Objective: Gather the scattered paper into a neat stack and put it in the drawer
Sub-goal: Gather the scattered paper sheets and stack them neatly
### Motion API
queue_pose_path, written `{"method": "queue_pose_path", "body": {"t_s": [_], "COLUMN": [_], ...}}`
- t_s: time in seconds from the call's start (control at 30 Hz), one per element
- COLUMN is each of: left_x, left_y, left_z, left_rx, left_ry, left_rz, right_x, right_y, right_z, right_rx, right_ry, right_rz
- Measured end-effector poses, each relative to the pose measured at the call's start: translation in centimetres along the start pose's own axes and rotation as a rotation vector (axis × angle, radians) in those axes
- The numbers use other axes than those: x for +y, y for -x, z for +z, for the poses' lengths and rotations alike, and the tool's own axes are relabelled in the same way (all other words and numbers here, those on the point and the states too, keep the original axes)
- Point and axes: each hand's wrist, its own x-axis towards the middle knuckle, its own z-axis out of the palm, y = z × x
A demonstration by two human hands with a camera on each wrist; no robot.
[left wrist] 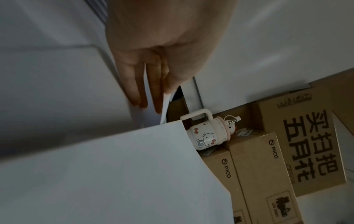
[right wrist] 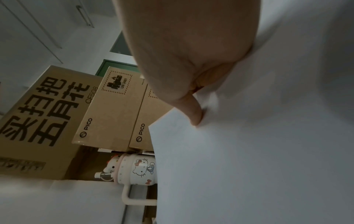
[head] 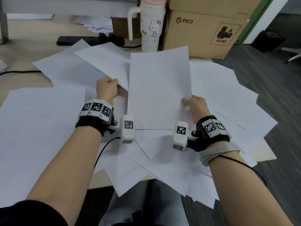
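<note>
Several white sheets of paper [head: 40, 121] lie scattered and overlapping across the wooden desk [head: 24, 51]; some hang over its front edge. My left hand [head: 114, 84] pinches the near corner of a sheet [head: 101, 62] that reaches toward the back left; in the left wrist view its fingers [left wrist: 141, 91] lie straight along the paper. My right hand [head: 187, 101] pinches the right edge of a lifted sheet [head: 159, 88] in the middle, thumb [right wrist: 193, 112] on top and the fingers hidden beneath. No drawer is in view.
A Hello Kitty tumbler [head: 151, 25] with a handle stands at the back centre beside stacked PICO cardboard boxes [head: 203, 30]. A black power strip [head: 91, 40] lies behind the papers. A black cable [head: 19, 72] crosses the left side. Dark floor [head: 268, 88] lies to the right.
</note>
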Motion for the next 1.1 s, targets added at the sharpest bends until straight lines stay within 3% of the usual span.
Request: {"method": "queue_pose_path", "body": {"t_s": [0.23, 0.43, 0.73, 1.1], "left_x": [-0.7, -1.5, -2.7, -3.9], "left_y": [3.1, 7.6, 12.4, 14.7], "left_z": [-2.6, -4.7, -7.5, -8.8], "left_rx": [0.082, 0.112, -0.091, -0.318], "left_ry": [0.148, 0.145, -0.025, -0.307], "left_rz": [0.042, 0.055, 0.051, -0.031], "right_x": [-0.2, 0.3, 1.7, 4.3], "right_y": [2.6, 5.6, 8.6, 10.1], "right_z": [-0.6, -1.2, -2.6, -2.3], "right_rx": [-0.007, -0.002, 0.008, -0.006], "right_ry": [0.025, 0.043, 0.052, 0.311], "right_rz": [0.033, 0.023, -0.047, -0.074]}}
